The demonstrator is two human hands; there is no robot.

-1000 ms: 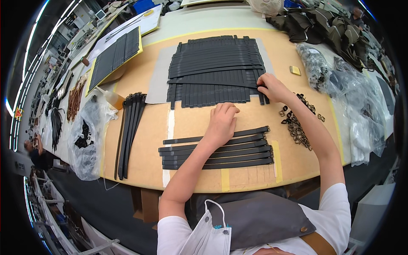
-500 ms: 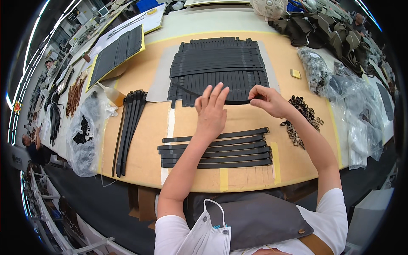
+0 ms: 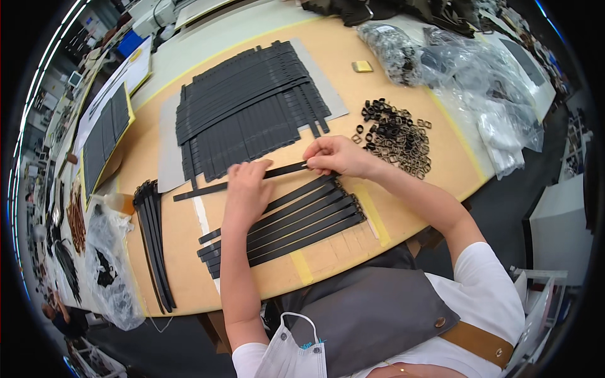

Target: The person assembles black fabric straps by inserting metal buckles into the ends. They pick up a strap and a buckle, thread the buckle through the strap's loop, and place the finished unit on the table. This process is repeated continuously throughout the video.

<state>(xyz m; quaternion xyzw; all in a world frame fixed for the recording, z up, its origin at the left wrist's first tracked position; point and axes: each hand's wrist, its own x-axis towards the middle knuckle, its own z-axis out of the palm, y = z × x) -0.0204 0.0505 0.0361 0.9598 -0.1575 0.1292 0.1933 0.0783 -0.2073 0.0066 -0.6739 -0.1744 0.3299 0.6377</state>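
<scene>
A long black strap (image 3: 283,169) runs slantwise just above a row of similar straps. My right hand (image 3: 334,156) is closed, pinching its right end between thumb and fingertips. Further left, my left hand (image 3: 247,189) lies across the same strap, its fingers bent over it and hiding that stretch. The strap's free end sticks out to the left. Below, several straps (image 3: 302,220) lie side by side, with small metal buckles at their right ends; my left forearm covers part of them. Beyond my hands is a broad stack of black straps (image 3: 246,101) on a grey sheet.
Right of my right hand lies a pile of small buckles and loops (image 3: 397,138). Clear plastic bags (image 3: 472,75) sit at the far right. On the left are a bundle of straps (image 3: 151,239), a bottle of amber liquid (image 3: 118,203) and a plastic bag (image 3: 110,252).
My view has swung right and tilted. Both hands have come nearer with the strap, now close above the lower row; my left fingers are lower and less spread.
</scene>
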